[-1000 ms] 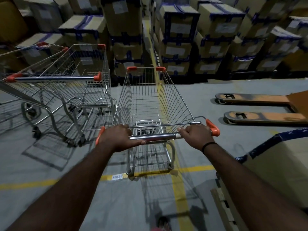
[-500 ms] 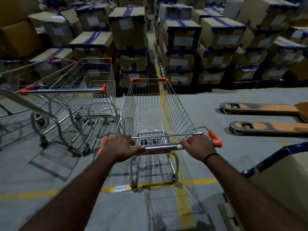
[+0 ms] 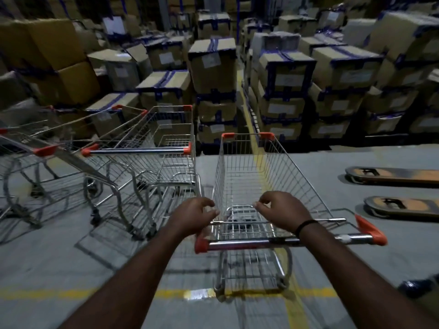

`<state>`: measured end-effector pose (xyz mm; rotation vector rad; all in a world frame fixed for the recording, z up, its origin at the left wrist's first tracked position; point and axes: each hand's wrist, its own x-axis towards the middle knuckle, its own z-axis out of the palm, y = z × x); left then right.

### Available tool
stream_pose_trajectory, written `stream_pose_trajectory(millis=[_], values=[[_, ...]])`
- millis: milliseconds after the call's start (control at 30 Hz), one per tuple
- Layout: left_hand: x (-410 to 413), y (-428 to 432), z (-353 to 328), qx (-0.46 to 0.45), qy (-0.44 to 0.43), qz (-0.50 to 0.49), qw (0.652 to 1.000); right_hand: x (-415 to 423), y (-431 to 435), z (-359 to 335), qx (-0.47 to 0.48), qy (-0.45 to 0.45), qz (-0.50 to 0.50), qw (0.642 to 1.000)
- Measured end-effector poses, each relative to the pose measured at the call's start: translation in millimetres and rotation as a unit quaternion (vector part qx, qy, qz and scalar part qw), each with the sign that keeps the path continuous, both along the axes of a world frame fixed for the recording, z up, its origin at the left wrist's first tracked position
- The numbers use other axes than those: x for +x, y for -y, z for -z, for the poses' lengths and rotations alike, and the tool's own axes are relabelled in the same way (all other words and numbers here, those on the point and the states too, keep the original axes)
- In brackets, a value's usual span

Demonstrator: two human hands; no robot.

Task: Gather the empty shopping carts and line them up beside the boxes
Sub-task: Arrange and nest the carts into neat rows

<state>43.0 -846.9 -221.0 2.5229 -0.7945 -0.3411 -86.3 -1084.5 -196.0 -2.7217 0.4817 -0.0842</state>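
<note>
Now we see both hands off handle: left hand (image 3: 195, 213) and right hand (image 3: 280, 213) hover above rear of wire cart (image 3: 256, 184), fingers curled loosely, gripping nothing. Cart at 6 o'clock, nose toward stacked boxes (image 3: 285, 77) at 12. Second cart (image 3: 164, 148) at 10 o'clock, just beside ours; third cart (image 3: 35, 157) at 9. Pallet jack forks (image 3: 392, 176) lie at 3 o'clock on floor (image 3: 71, 269).
</note>
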Motion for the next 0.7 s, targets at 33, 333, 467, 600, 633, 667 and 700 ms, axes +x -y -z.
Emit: stream_pose_trajectory(millis=[33,333,467,600,633,667,700], values=[[10,-13,-4,-0.007,0.007,-0.005,1.0,14,-14,-4,0.004,0.002,-0.014,1.0],[91,-139,-32,-0.027,0.056,-0.075,0.995,132,-133,-25,0.037,0.019,-0.095,0.995],[124,-178,-38,-0.037,0.066,-0.105,0.992,179,-168,-28,0.034,-0.001,-0.134,0.99],[165,-202,-35,-0.028,0.063,-0.131,0.989,231,-186,-27,0.017,-0.013,-0.164,0.986],[176,-205,-34,-0.022,0.062,-0.129,0.989,246,-188,-26,0.013,-0.017,-0.17,0.985],[187,-207,-33,-0.015,0.063,-0.126,0.99,262,-189,-25,0.007,-0.022,-0.179,0.984],[200,-209,-31,-0.008,0.064,-0.119,0.991,279,-190,-24,0.002,-0.027,-0.187,0.982]])
